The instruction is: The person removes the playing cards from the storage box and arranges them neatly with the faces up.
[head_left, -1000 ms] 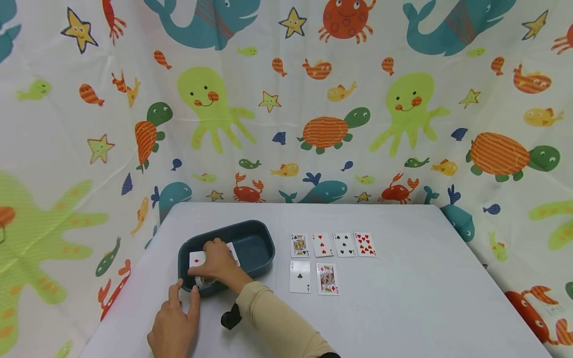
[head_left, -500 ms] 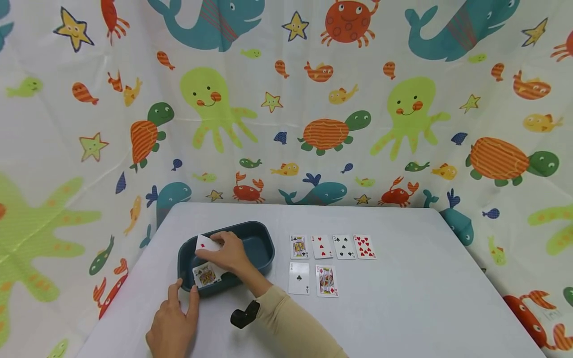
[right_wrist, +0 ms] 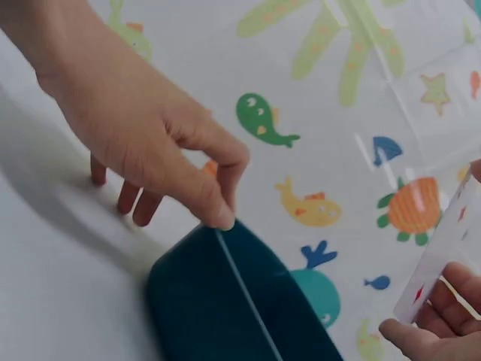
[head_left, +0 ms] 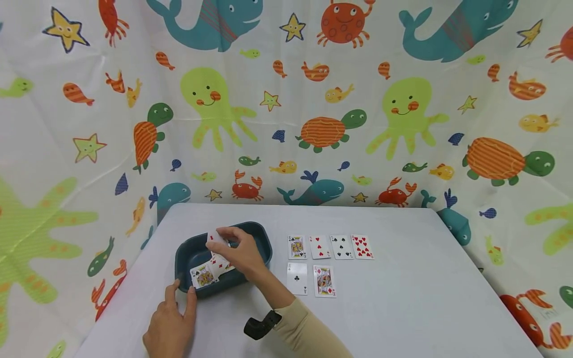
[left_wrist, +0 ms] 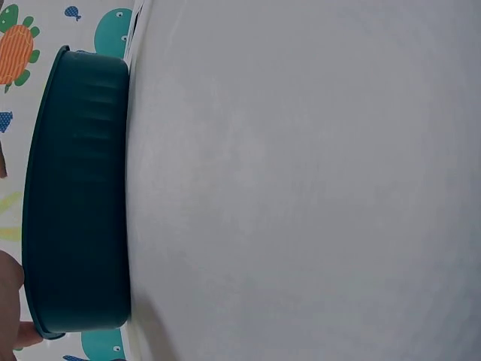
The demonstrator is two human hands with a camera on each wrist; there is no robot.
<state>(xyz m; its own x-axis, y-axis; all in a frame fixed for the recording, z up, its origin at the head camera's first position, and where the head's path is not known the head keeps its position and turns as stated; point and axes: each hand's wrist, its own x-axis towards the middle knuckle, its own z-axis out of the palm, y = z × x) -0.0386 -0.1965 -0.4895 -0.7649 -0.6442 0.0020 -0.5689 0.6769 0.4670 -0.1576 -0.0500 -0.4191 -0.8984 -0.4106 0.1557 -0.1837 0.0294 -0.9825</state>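
Note:
In the head view my right hand (head_left: 243, 253) holds a playing card (head_left: 213, 238) with red diamonds over a dark teal plastic bin (head_left: 182, 256). The right wrist view shows this card (right_wrist: 440, 252) tilted, with fingertips (right_wrist: 406, 335) at its lower end. Inside the bin lie a face card (head_left: 203, 275) and, partly overlapped, a card with red diamonds (head_left: 218, 265). My left hand (head_left: 168, 322) pinches the bin's near left corner between thumb and index finger, plain in the right wrist view, where that hand (right_wrist: 143, 124) reaches in from the upper left.
Right of the bin, face-up cards lie in two rows: a king of clubs (head_left: 297, 247), a hearts card (head_left: 320, 247), a spades card (head_left: 342, 247) and another hearts card (head_left: 362, 247); below, an ace of clubs (head_left: 297, 278) and a diamonds face card (head_left: 324, 281). A patterned curtain (head_left: 286, 134) hangs behind the white table (head_left: 425, 288).
My right hand has lifted the diamonds card from the bin's left part and moved it up and right, exposing the cards beneath. My left hand stays at the bin's corner.

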